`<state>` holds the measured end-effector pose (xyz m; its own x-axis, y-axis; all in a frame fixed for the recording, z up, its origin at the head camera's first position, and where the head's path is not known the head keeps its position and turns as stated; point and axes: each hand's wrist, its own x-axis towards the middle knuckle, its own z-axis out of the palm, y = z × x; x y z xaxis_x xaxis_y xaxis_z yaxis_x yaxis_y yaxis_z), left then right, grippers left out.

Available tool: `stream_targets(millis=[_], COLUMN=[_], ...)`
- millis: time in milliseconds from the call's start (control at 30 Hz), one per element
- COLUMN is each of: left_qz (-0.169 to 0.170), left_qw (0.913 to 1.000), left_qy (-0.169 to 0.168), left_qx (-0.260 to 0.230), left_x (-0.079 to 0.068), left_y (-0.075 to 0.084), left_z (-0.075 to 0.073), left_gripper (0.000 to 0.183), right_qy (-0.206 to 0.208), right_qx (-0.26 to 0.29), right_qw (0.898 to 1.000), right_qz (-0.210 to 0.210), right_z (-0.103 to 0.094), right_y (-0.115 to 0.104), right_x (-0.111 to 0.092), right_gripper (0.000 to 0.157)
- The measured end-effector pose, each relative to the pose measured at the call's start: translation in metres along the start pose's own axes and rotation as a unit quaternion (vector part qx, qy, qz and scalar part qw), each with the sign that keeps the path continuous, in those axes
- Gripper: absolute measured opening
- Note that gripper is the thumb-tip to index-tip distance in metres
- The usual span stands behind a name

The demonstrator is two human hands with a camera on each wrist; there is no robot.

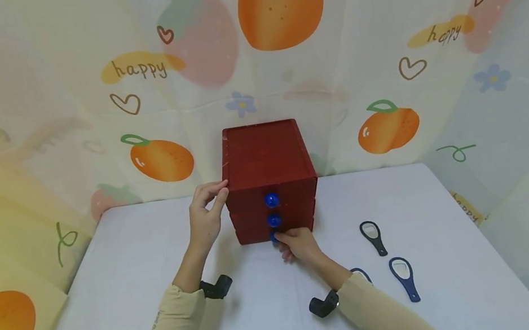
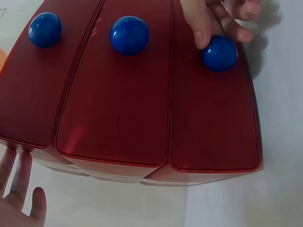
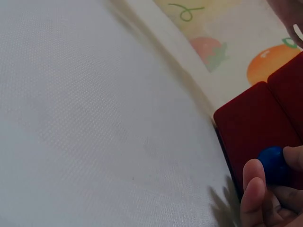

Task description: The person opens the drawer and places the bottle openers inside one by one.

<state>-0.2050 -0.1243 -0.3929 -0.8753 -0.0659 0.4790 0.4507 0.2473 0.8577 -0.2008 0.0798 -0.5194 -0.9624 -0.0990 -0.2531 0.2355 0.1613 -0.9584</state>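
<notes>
A dark red box of three stacked drawers (image 1: 265, 156) stands at the back of the white table. Each drawer front carries a round blue knob; the top knob (image 1: 272, 200) and middle knob (image 1: 274, 220) are free. My right hand (image 1: 300, 243) pinches the bottom knob (image 2: 218, 54) between thumb and fingers, seen close up in both wrist views. All drawers look closed. My left hand (image 1: 205, 219) rests its fingertips against the box's left side near the top front corner, fingers fairly straight; the left wrist view shows those fingers (image 2: 20, 177) at the box's edge.
Right of the box lie a black-handled tool (image 1: 373, 238) and a dark blue one (image 1: 405, 279), each with an oval framed head. Another blue-rimmed one (image 1: 362, 273) is partly hidden by my right forearm. A fruit-printed cloth (image 1: 293, 81) hangs behind the table.
</notes>
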Motion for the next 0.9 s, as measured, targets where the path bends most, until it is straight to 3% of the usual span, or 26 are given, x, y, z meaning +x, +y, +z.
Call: stream_targets(millis=[300,900], left_qz=[-0.006,-0.008], left_qw=[1.0,1.0], left_qy=[-0.002,0.002], left_qx=[0.0,-0.002], left_x=[0.0,-0.001], left_y=[0.0,0.0], left_z=[0.0,0.001], left_gripper=[0.024,0.024], right_qy=[-0.015,-0.026], right_qx=[0.005,-0.004], right_qw=[1.0,1.0], right_qz=[0.001,-0.002], right_z=[-0.002,0.004], right_y=[0.004,0.021], right_x=[-0.009,-0.057], right_gripper=[0.033,0.035])
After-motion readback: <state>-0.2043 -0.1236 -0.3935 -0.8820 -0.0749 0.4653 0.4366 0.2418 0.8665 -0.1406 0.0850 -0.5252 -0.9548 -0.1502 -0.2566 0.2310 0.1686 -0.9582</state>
